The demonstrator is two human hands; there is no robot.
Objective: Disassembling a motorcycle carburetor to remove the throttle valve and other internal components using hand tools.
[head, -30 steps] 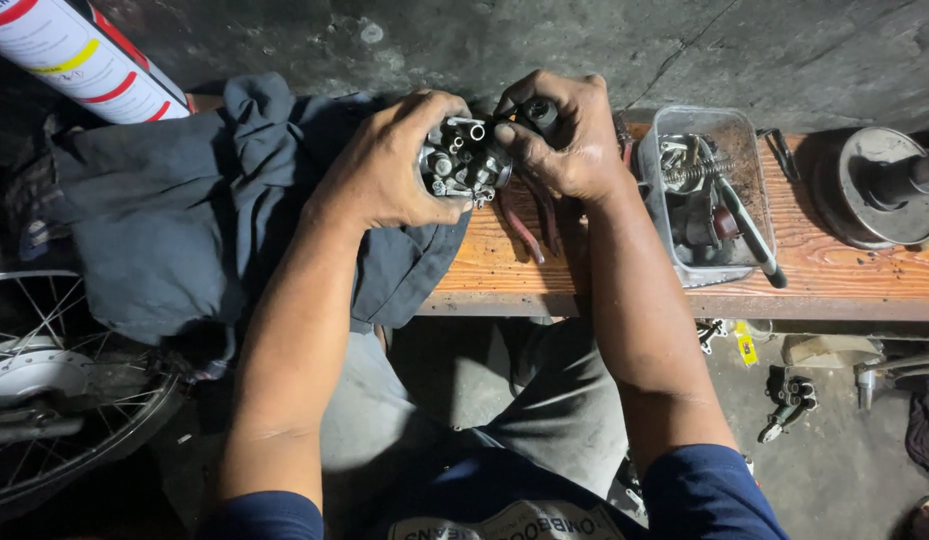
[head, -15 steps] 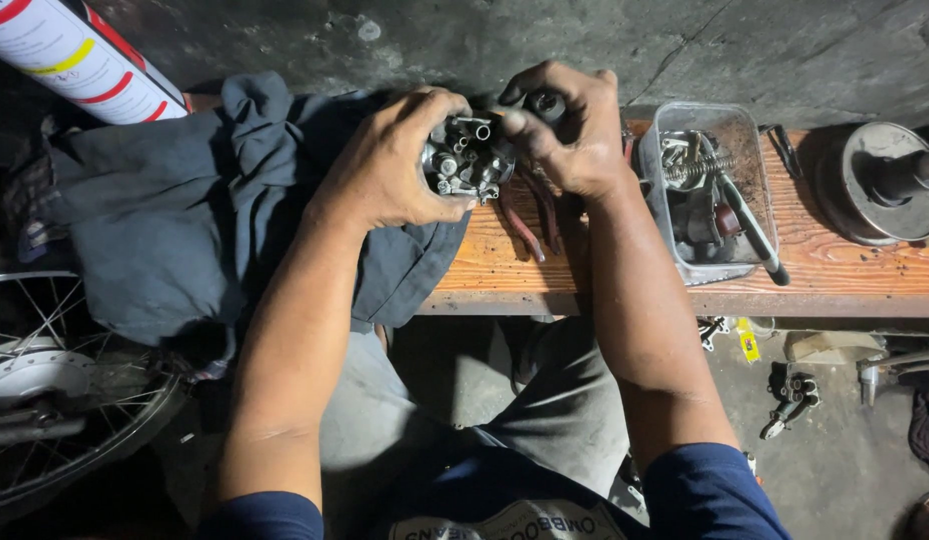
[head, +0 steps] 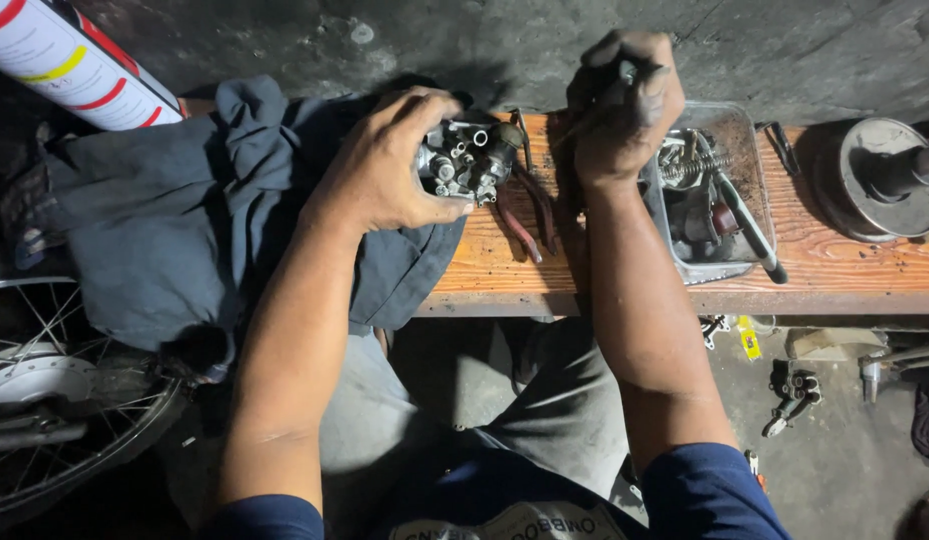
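Note:
My left hand (head: 390,170) grips a small metal carburetor (head: 470,160) and holds it over the near side of a wooden bench (head: 865,270). My right hand (head: 625,105) is lifted off to the right of it, fingers closed around a thin metal tool whose tip I cannot make out. That hand hovers by the left rim of a clear plastic tray (head: 760,195). Red-handled pliers (head: 525,215) lie on the bench just below the carburetor.
A grey cloth (head: 185,220) drapes over the bench's left end. The tray holds a spring, tools and small parts. A round metal drum part (head: 880,180) sits at the right. A spoked wheel (head: 55,400) is low left; small parts lie on the floor.
My right hand has let go of the carburetor and risen to the right, toward the tray, holding a thin tool. My left hand keeps the carburetor in place.

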